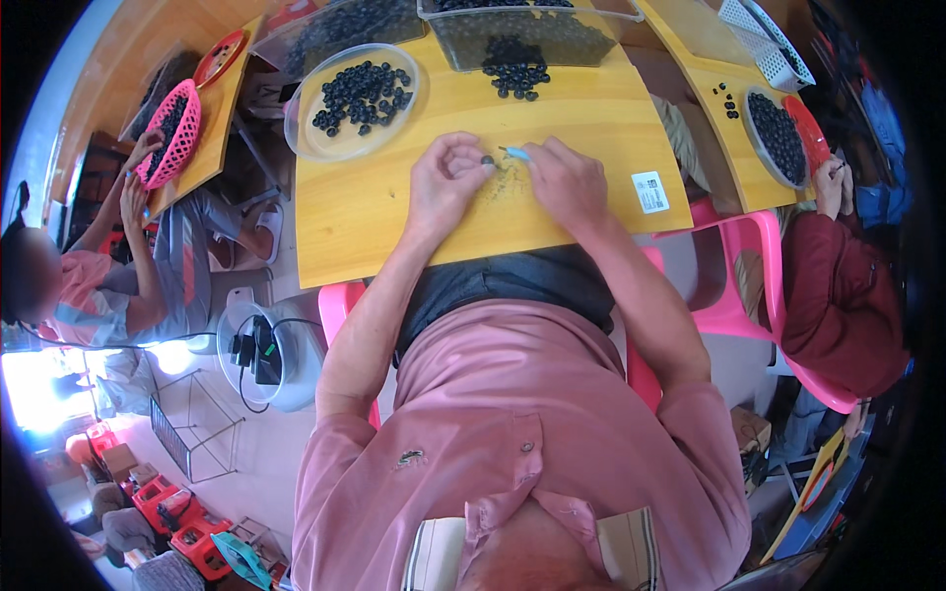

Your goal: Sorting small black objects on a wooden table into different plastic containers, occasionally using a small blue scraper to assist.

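Observation:
Between the thumb and fingertips of my left hand (448, 182) is a small dark round piece (487, 160). My right hand (567, 180) grips a thin light-blue-handled tool (517, 153), its narrow dark tip pointing left toward that piece. A small gap seems to lie between tip and piece. Fine crumbs (507, 187) are scattered on the yellow table (394, 227) below both hands. Behind my left hand stands a round clear tub (305, 143) with many similar dark pieces in it. A loose heap of dark pieces (514, 79) lies beyond my hands.
Two large clear bins (601, 44) of dark pieces stand along the table's far edge. A white label (649, 192) is stuck near the right edge. People sit at tables on both sides, with a pink basket (177, 138) at left and a pink chair (744, 266) at right.

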Tool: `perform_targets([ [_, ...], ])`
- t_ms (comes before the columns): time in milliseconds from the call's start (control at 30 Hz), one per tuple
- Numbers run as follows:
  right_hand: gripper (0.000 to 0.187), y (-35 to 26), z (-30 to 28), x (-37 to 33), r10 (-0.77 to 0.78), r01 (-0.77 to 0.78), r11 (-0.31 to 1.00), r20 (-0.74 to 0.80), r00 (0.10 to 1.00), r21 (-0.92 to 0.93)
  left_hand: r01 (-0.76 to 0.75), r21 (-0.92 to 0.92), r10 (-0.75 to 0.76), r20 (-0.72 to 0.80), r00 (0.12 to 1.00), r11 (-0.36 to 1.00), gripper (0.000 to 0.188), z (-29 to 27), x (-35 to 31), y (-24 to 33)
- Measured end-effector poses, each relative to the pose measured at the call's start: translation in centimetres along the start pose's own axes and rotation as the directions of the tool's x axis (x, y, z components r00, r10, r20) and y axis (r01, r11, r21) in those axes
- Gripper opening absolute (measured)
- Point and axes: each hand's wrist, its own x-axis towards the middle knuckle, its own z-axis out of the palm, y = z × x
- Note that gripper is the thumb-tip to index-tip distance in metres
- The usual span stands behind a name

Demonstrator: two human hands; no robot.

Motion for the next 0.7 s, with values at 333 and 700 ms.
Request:
perform_targets([
  [333,0.014,0.7,-0.7,-0.4,0.046,-0.044,0.998,-0.031,0.998,0.054,-0.054,0.236,0.070,-0.061,0.996,0.970,0.016,-0.8,0.0,1.1],
  [700,0.009,1.8,-1.2,0.6,0.245,-0.223,0.962,-0.143,0.959,0.157,-0.470,0.722,0.560,0.138,0.817,0.508,0.029,-2.7,7.0,4.9],
])
